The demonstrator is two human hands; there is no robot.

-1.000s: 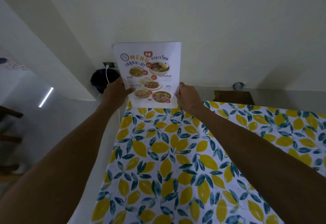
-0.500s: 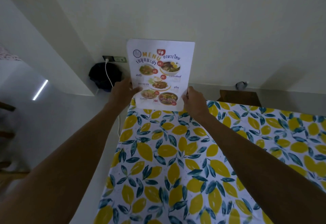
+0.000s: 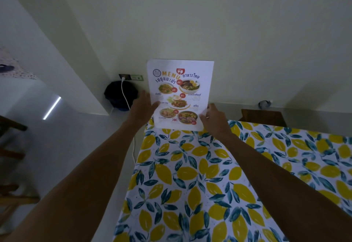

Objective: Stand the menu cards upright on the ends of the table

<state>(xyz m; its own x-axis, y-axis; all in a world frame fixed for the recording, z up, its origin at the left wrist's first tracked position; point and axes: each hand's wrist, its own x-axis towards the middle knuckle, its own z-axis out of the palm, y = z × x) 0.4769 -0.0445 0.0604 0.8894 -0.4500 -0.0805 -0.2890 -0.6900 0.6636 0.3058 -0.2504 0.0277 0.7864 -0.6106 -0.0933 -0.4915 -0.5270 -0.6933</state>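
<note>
Right, menu point(image 3: 180, 93) stands upright at the far end of the table point(image 3: 200, 175), bottom edge on the lemon-print cloth, printed side facing me. My left hand point(image 3: 142, 108) grips its left edge, thumb on the front; my right hand point(image 3: 213, 119) holds the lower right corner. Hands apart, one per side. Behind it: wall, socket point(image 3: 131, 77) with white cable point(image 3: 125, 97), dark bag point(image 3: 116, 95) on the floor.

yellow-lemon, teal-leaf tablecloth point(image 3: 219, 175)
</note>
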